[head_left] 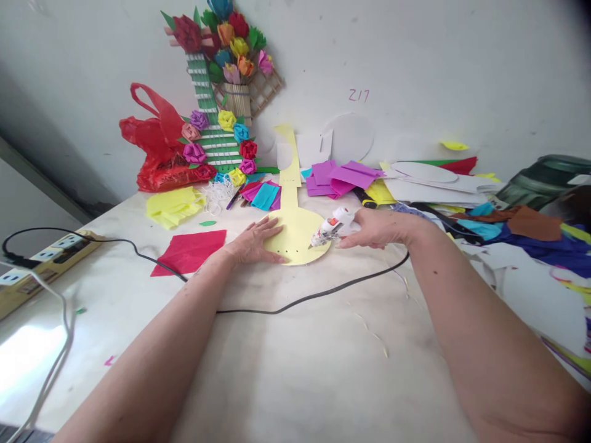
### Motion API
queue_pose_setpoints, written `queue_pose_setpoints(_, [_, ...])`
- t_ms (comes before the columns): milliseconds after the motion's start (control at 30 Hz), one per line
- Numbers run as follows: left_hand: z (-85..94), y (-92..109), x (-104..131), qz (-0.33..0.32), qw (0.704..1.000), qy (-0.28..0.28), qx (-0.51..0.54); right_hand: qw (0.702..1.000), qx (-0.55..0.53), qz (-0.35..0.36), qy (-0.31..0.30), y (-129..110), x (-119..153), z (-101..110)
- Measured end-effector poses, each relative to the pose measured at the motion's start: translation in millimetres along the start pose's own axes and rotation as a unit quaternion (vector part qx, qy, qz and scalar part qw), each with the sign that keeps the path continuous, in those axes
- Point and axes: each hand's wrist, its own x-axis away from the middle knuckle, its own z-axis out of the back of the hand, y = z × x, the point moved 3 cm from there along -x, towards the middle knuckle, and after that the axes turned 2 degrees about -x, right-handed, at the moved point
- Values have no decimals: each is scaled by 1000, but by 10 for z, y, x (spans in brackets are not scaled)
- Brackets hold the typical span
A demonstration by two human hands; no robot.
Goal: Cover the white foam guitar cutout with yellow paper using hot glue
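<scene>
A pale yellow paper cutout (298, 227) with a round body and a long neck lies on the table, its neck pointing to the wall. Small dark dots run in a row across its lower part. My left hand (258, 241) rests on the left side of the round body, fingers spread flat. In my right hand (376, 227) is a white glue gun (339, 224), gripped by its handle. Its nozzle points down and left at the right part of the cutout; whether the tip touches the paper I cannot tell.
A black cord (295, 303) loops across the table toward a power strip (50, 261) at left. Red paper (191, 251) and yellow crepe paper (175, 206) lie left. Purple paper pieces (341, 177), a green paper-flower guitar (217, 138) and a red bag (159, 144) are behind; scraps (535, 277) crowd the right.
</scene>
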Motion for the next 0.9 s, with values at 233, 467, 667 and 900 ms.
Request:
queue_pose_setpoints(233, [-12,-7,-9,-3,1000,-1,0,999,-12,22,-20,16,-61,-43])
queue_pose_setpoints(467, [-11,-16,-7,-3,1000,2,-3,1000,-7,9,-18,8,-72,-52])
queue_pose_setpoints(667, [-12,-20,-9,-3,1000,0,-3,1000,4,1,-18,19,-96,-61])
queue_pose_setpoints(900, [-14,-17,-11,-3,1000,-2,-4,1000,12,-2,-27,22,-103,-72])
